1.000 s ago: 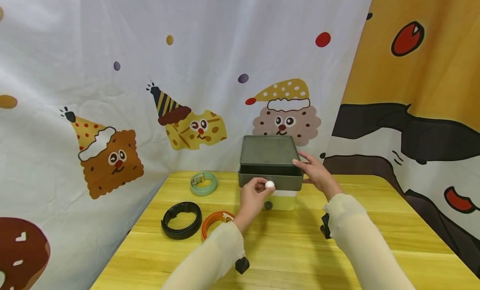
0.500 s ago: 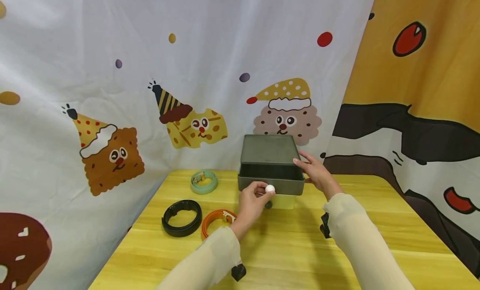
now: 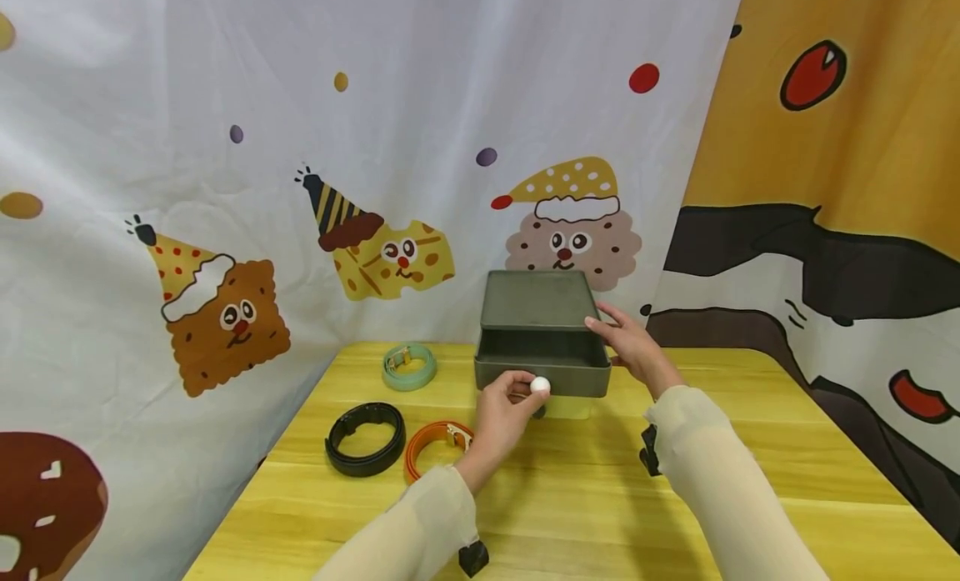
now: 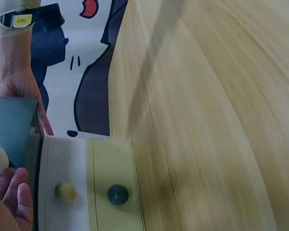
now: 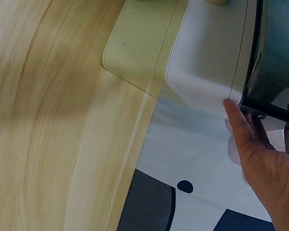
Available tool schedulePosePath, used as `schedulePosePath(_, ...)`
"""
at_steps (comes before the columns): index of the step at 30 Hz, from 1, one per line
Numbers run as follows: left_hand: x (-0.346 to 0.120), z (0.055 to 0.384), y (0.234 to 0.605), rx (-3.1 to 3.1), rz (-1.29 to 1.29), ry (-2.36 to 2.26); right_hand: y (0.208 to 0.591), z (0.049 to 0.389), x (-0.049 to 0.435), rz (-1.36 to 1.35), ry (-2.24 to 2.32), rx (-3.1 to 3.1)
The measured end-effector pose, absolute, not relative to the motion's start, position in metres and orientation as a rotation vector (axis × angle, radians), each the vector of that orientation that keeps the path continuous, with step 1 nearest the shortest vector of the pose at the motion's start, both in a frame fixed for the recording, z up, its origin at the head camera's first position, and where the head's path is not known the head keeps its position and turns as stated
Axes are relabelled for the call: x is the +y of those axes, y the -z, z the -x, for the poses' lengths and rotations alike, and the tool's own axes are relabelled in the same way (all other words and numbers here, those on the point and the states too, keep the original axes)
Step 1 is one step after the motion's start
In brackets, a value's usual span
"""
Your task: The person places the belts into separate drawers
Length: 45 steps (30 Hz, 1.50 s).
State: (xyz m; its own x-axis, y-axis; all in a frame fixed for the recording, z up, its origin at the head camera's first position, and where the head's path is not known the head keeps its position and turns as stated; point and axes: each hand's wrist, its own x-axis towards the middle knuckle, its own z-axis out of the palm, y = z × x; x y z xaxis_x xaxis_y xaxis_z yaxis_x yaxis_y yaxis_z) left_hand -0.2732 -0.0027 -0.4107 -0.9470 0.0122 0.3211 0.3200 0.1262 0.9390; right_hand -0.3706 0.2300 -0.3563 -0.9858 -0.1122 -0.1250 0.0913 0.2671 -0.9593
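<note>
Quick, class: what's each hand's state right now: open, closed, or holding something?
Left hand: closed, pinching the white knob.
Right hand: open, touching the drawer unit.

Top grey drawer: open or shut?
Open: its front stands out ahead of the unit's top, baring the dark interior; the left hand pinches its white knob.

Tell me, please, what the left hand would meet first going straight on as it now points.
Beyond the white knob it holds, the left hand would probably meet the gray drawer front; the gap is unclear.
</note>
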Motion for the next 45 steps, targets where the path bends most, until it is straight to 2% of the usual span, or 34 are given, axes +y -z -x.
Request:
schedulePosePath(28, -0.008, 0.244, 0.410, -2.218, 0.368, 1.910, 0.357, 0.372, 0.231, 0.040, 1.829, 2.353)
schedulePosePath(45, -0.027, 0.248, 0.419, -2.250, 0.474, 1.862, 0.360, 0.372, 0.231, 0.036, 1.848, 2.346)
